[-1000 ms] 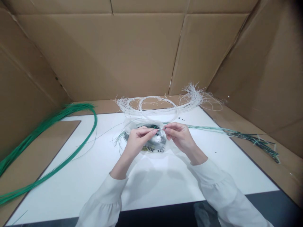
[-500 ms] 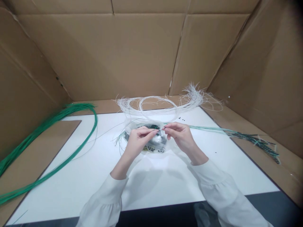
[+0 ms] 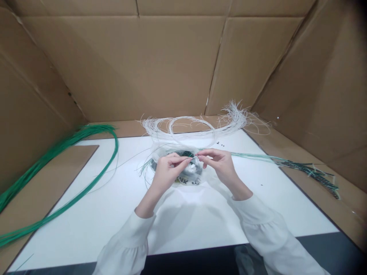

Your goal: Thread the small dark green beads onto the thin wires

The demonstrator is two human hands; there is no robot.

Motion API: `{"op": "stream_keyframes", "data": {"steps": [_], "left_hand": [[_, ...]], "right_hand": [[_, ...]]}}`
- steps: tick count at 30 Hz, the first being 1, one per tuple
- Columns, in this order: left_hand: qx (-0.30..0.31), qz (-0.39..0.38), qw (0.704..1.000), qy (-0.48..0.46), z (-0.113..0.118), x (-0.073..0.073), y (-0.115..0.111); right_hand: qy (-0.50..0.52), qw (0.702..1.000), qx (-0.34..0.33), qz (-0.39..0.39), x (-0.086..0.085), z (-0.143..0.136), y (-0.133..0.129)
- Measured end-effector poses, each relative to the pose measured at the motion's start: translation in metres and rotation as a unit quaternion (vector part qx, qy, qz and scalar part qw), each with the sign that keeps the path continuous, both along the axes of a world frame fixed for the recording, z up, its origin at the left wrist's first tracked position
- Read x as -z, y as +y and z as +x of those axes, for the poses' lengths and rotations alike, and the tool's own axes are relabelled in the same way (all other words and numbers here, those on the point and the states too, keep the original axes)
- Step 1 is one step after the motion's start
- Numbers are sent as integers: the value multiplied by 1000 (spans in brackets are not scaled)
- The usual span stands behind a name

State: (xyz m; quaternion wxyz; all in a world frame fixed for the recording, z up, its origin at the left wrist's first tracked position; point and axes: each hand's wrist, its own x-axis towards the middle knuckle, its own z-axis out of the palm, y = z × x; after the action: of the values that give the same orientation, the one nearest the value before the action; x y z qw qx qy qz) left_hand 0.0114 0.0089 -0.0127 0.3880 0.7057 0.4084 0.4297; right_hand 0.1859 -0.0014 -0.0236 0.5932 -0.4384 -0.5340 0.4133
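While cardboard [image 3: 172, 68] backs a white tabletop [image 3: 111, 214], left fingers [image 3: 181, 164] and right fingers [image 3: 209, 160] pinch a strand [image 3: 194, 157].

Workshop-like spot — cardboard walls [image 3: 123, 65], white tabletop [image 3: 114, 221], green strand bundle [image 3: 40, 166]

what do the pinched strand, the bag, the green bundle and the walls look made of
Strand: perhaps plastic or coated wire; pale, too thin to judge its finish.
Bag: probably plastic film; translucent, printed, dark contents showing through.
Green bundle: possibly plastic or coated wire; smooth-looking, evenly coloured, bent in a loop.
Walls: likely cardboard; matte brown, with creases and seams.
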Motion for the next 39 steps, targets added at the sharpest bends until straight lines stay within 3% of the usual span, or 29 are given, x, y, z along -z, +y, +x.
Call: {"op": "stream_keyframes", "data": {"steps": [12, 39], "left_hand": [[13, 89, 991, 98, 4, 2, -4], [30, 69, 992, 104, 4, 1, -4]], "right_hand": [[33, 999, -23, 5, 1, -4, -1], [23, 1000, -17, 4, 2, -3, 0]]}}
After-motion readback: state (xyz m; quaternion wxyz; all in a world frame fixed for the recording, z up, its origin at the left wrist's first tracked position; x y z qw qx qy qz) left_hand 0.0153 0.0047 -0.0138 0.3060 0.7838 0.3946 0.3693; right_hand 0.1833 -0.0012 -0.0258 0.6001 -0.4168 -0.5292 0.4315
